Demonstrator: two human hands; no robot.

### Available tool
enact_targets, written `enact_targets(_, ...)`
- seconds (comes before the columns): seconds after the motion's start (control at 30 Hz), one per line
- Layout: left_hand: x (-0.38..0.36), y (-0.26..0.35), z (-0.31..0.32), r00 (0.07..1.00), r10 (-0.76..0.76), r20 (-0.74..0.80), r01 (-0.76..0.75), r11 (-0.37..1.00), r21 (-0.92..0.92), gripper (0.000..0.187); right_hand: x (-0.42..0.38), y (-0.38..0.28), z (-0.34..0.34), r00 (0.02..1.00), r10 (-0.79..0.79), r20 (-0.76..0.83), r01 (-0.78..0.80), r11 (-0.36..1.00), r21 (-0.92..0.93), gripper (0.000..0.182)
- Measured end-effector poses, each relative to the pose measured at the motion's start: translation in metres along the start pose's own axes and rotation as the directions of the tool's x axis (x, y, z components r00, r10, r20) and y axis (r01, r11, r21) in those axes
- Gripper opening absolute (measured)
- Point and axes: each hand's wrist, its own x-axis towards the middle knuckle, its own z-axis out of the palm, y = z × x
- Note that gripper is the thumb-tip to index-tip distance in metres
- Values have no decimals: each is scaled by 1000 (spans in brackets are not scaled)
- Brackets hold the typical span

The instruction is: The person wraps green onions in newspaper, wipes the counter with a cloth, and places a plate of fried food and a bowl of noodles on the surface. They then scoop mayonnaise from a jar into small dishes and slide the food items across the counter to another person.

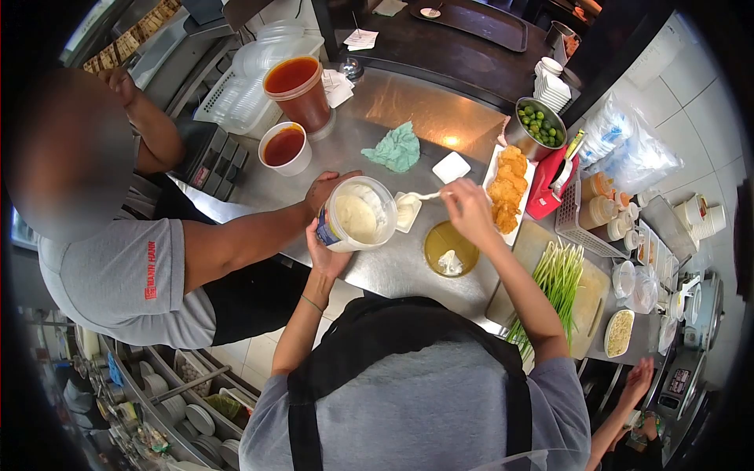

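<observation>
Far left, a co-worker (pixel 118 275) in a grey shirt leans on the steel counter (pixel 393 267), one hand (pixel 334 187) touching the far rim of the tub. Behind it stand two sauce tubs (pixel 292 118), uncovered and full, near the counter edge. Your left hand (pixel 323 255) cups the tub (pixel 357 213) from below, fingers wrapped around its wall, tilted so the mouth faces your right side; white spread fills the bottom. Your right hand (pixel 469 210) pinches a white spoon (pixel 424 195) handle, fingers pressed together on it, the bowl end over the small dish (pixel 408 212) just beside the tub's rim. The dish already carries white spread. Right of that sit a yellow lid (pixel 451 248), a tray of fried pieces (pixel 507 188), and green stalks (pixel 554 286) on a board. Risks, as judgement: the tub is tilted and shared by two hands, so a tug from the co-worker could slip it from your grip; spread may drop off the spoon between tub and dish; an elbow swing could knock the open sauce.
</observation>
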Motion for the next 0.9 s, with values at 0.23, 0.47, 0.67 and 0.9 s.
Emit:
enact_targets(0.23, 8, 4, 7, 999, -19, 34, 18, 999, 41, 64, 17, -31, -38, 934, 323, 154, -358, 843, 402, 7)
enact_targets(0.47, 15, -7, 26, 997, -13, 75, 6, 995, 97, 60, 4, -58, 9, 999, -7, 32, 5, 999, 49, 10)
enact_targets(0.67, 17, -7, 16, 997, 27, 66, -37, 985, 166, 52, -18, -58, 29, 848, 384, 364, -509, 782, 360, 14)
enact_targets(0.9, 15, -19, 36, 992, -11, 123, -11, 985, 173, 63, -32, -35, 32, 789, 442, 426, -611, 494, 619, 19)
